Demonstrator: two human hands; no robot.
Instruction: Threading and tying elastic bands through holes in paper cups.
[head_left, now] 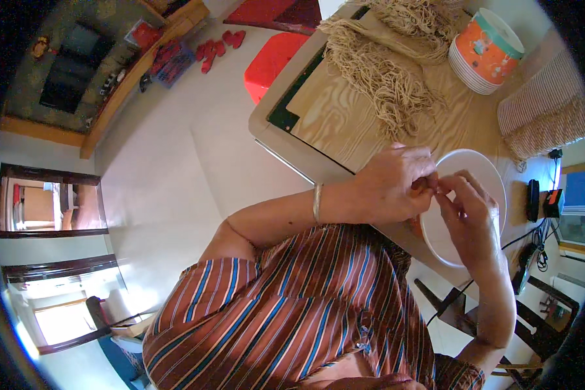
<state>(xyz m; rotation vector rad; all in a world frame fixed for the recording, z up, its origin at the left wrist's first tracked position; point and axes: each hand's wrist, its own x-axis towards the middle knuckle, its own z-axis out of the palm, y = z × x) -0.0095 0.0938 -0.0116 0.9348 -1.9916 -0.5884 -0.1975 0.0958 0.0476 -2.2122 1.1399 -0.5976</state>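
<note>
- Pale floor [175, 130] extends across the left of the room; a red stool [273, 62] stands on it near the desk [331, 104], with red slippers [211, 52] farther off.
- Governing relation: the white tub [435, 231], open side up, is directly below the fingertips, at the near edge of the desk. Its support is hidden. Its mouth is round, giving no distinct long axis.
- Nearer hand: the right hand [471, 201] is over the middle of the tub's mouth; the left hand [396, 185] reaches across to the left part of the rim.
- State of the hands: the left fingers are curled inward with the tips pressed together; the right thumb and forefinger pinch just beside them. Both sets of fingertips meet or nearly meet. Any item between them is too small to tell.
- Tan fringed cloth [370, 62] lies on the desk beyond the left hand. Its loose strands trail toward that hand; contact cannot be confirmed.
- Stacked orange tubs [487, 55], the top one green-rimmed, stand beyond the right hand, beside the fringed cloth.
- Striped cloth [546, 104] with a fringed edge is beyond the white tub to the right, well apart from the fingertips.
</note>
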